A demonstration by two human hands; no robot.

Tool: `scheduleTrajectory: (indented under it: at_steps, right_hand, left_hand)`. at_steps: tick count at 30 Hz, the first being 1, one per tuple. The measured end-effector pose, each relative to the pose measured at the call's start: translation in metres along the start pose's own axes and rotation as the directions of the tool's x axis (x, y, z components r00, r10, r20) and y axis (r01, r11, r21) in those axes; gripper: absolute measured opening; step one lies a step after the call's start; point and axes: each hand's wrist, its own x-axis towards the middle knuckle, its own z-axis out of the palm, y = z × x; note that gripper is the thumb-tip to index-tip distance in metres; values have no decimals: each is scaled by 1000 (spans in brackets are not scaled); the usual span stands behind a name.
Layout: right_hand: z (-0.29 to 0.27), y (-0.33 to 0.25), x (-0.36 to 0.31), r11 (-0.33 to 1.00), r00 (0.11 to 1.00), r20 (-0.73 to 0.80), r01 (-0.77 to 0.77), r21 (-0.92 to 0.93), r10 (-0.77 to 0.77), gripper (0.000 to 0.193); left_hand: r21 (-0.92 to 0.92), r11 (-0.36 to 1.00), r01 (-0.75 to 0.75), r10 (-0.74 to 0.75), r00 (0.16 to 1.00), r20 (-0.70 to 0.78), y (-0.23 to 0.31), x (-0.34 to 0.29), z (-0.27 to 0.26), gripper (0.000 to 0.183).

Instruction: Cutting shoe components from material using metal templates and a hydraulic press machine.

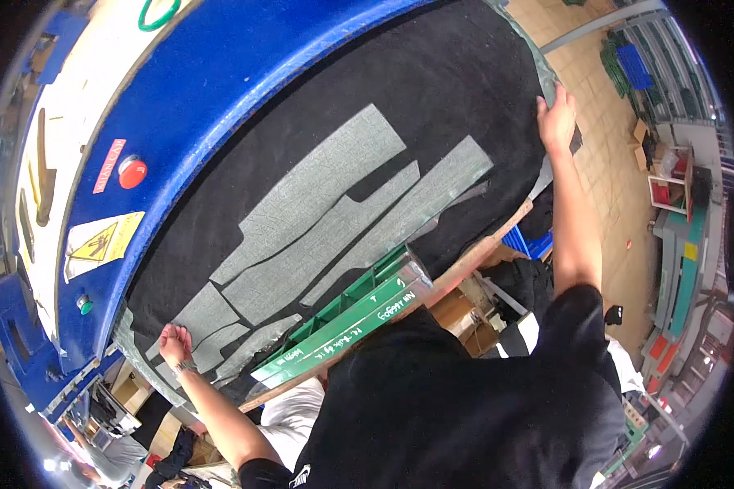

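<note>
A large black leather-like sheet [326, 122] is spread before me, with long cut-out gaps through which a grey patterned surface [334, 175] shows. My left hand [174, 346] is closed at its near left end, fingertips pinched on the edge. My right hand [557, 122] is at the far right edge, thumb and fingers closed around the rim of the sheet; part of the grip is hidden. Between my arms, close to my body, a long green cutting die [342, 326] with handwriting on its side rests along the near edge. Neither hand touches it.
A blue machine beam [212, 81] curves over the far left, bearing a red push button [132, 172], a green button [84, 305] and a yellow warning label [102, 244]. A wooden strip [481, 253] borders the near side. Shelving [669, 73] stands right; a co-worker [114, 456] is lower left.
</note>
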Motion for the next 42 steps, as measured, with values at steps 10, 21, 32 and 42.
scheduleTrajectory:
  at_steps: [10, 21, 32, 42]
  right_hand:
    - [-150, -283, -228, 66, -169, 110, 248, 966, -979, 56]
    - [-150, -345, -269, 472, -754, 432, 184, 862, -495, 52]
    - [-132, -344, -267, 622, -742, 612, 348, 702, -274, 44]
    - [-137, -362, -271, 767, -797, 564, 217, 604, -218, 29]
  left_hand:
    - [154, 912, -381, 363, 923, 129, -18, -124, 20, 29]
    - [34, 885, -464, 458, 882, 110, -69, -227, -10, 24]
    - [-364, 886, -288, 298, 954, -29, -174, -253, -19, 24]
    - [-66, 977, -200, 179, 954, -241, -189, -336, -35, 27]
